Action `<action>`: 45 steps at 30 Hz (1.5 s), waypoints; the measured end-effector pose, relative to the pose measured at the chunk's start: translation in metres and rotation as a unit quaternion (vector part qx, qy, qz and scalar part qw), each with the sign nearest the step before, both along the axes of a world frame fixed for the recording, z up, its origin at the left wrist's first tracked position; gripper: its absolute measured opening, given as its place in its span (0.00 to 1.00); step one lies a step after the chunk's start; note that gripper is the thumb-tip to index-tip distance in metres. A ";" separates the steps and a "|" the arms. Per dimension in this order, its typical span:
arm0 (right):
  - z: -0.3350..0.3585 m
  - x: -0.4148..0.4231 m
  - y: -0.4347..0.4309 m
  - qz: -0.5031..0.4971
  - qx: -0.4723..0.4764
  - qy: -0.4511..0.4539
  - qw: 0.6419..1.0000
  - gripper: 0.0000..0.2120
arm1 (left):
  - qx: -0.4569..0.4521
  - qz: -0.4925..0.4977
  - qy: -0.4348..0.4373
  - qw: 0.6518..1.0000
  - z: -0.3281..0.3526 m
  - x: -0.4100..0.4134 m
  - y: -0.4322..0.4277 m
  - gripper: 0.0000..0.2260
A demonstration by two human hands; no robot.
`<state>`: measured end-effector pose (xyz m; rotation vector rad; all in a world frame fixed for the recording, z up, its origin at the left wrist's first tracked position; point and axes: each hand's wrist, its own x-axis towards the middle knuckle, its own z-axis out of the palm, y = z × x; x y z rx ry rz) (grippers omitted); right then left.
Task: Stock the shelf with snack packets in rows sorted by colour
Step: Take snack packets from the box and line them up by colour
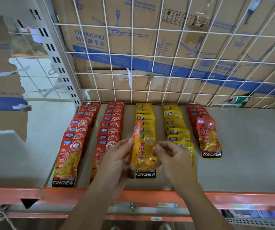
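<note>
Five rows of snack packets lie on the grey shelf (249,146). Red rows sit at the far left (77,143) and second from left (111,128). Two yellow rows (145,123) (176,128) fill the middle. A shorter red row (208,136) lies at the right. My left hand (116,161) pinches a red packet (136,141) held edge-on and upright above the first yellow row. Just right of that packet my right hand (170,156) hovers over the front of the second yellow row, its fingers loosely curled and holding nothing.
A white wire grid (166,55) backs the shelf, with brown cartons (116,39) behind it. An orange rail (233,198) runs along the shelf's front edge. A slotted upright (55,55) stands at the left. Bare shelf surface lies right of the last red row.
</note>
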<state>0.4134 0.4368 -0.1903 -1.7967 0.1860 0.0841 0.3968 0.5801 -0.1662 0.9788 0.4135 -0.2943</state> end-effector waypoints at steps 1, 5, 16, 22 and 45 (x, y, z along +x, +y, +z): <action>0.003 0.000 -0.003 -0.004 0.078 0.026 0.997 0.06 | 0.015 -0.001 -0.004 1.000 0.000 0.001 -0.004 0.09; 0.012 -0.003 -0.023 0.015 0.177 0.063 0.982 0.08 | 0.069 0.014 -0.019 0.997 -0.004 0.005 -0.023 0.12; 0.002 0.000 -0.099 -0.090 0.179 0.030 0.979 0.07 | 0.210 -0.043 -0.073 0.974 -0.003 0.014 -0.102 0.08; -0.010 0.013 -0.142 -0.111 0.131 0.014 0.985 0.05 | 0.366 -0.103 -0.108 0.919 -0.005 0.029 -0.143 0.09; -0.045 0.052 -0.183 -0.047 -0.204 -0.085 0.974 0.14 | 0.520 -0.215 -0.076 0.824 -0.024 0.054 -0.202 0.10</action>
